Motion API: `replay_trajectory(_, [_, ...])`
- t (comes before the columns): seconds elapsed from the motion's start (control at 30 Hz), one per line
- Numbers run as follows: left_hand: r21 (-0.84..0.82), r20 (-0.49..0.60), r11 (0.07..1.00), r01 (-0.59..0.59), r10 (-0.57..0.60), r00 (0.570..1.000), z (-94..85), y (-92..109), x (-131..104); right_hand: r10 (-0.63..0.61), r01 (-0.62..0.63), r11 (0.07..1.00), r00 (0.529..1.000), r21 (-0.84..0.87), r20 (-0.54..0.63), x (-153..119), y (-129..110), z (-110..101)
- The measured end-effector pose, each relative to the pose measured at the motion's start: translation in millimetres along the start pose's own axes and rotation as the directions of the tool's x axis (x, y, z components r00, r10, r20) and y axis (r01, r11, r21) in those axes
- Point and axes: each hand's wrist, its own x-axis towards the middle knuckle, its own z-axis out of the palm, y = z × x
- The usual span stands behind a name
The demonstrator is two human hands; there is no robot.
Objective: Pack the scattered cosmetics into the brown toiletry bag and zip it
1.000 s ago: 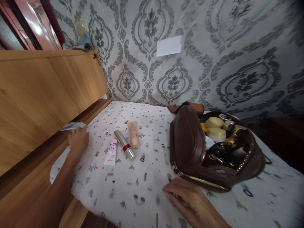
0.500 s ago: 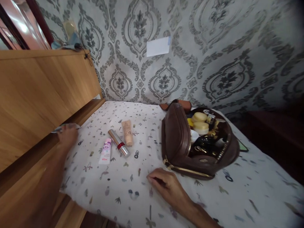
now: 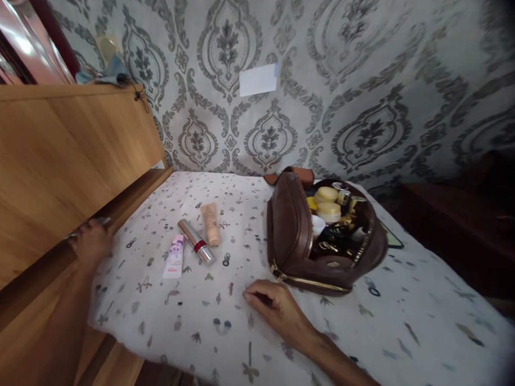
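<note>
My left hand point(image 3: 90, 244), blurred, is at the wooden ledge left of the cloth, closed on a thin pale item point(image 3: 102, 221) too small to name. My right hand point(image 3: 276, 309) rests on the patterned white cloth with its fingers curled together, just in front of the brown bag; nothing shows in it. The unzipped bag point(image 3: 288, 222) holds yellow-lidded jars point(image 3: 328, 211) and other small items. Between my hands lie a pink and white tube point(image 3: 174, 257), a silver stick with a red band point(image 3: 196, 242) and a beige tube point(image 3: 211, 224).
A wooden panel point(image 3: 73, 158) rises along the left, with a dark gap below it. The patterned wall point(image 3: 218, 118) stands behind the cloth. A phone-like edge point(image 3: 391, 237) shows right of the bag, and an orange-brown item point(image 3: 304, 176) lies behind it.
My left hand has moved left and slightly down along the ledge with the pale item. The view has shifted a little; my right hand and the tubes keep their places on the cloth.
</note>
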Motion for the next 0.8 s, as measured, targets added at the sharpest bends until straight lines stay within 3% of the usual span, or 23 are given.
replay_trajectory(0.03, [-0.015, -0.046, 0.999, -0.052, 0.051, 0.998, 3.8, 12, -8, 0.003, -0.003, 1.0, 1.0, 0.006, -0.004, 0, 0, 0])
replay_trajectory(0.1, [-0.142, -0.067, 0.933, -0.332, 0.325, 0.943, 10.2, 40, -26, 0.007, -0.007, 1.0, 1.0, 0.014, -0.015, 1, -1, 1])
replay_trajectory(0.13, [-0.247, -0.033, 0.848, -0.469, 0.477, 0.878, 11.9, 55, -35, 0.008, -0.008, 1.0, 1.0, 0.016, -0.019, 1, -1, 1])
replay_trajectory(0.17, [-0.344, -0.002, 0.737, -0.581, 0.619, 0.786, 12.4, 70, -43, 0.009, -0.009, 1.0, 1.0, 0.017, -0.02, 1, 0, 1])
replay_trajectory(0.23, [-0.468, 0.057, 0.517, -0.717, 0.827, 0.559, 10.0, 97, -60, 0.005, -0.004, 1.0, 1.0, 0.01, -0.016, 1, 0, 1])
replay_trajectory(0.27, [-0.492, 0.087, 0.445, -0.748, 0.88, 0.467, 7.9, 109, -67, 0.0, 0.0, 1.0, 1.0, 0.005, -0.01, 1, 0, 1])
replay_trajectory(0.33, [-0.484, 0.123, 0.371, -0.793, 0.926, 0.358, 4.3, 126, -78, -0.012, 0.012, 1.0, 1.0, -0.004, -0.004, 1, 0, 1])
replay_trajectory(0.4, [-0.428, 0.13, 0.359, -0.829, 0.933, 0.336, 3.6, 138, -86, -0.018, 0.018, 1.0, 1.0, -0.005, -0.003, 0, 0, 0])
replay_trajectory(0.57, [-0.311, 0.082, 0.375, -0.873, 0.926, 0.368, 9.1, 148, -93, -0.018, 0.018, 1.0, 1.0, -0.008, -0.008, -1, -1, 0])
replay_trajectory(0.8, [-0.275, 0.096, 0.32, -0.907, 0.948, 0.305, 2.8, 141, -96, -0.017, 0.017, 1.0, 0.999, 0.003, -0.03, -1, 3, 2])
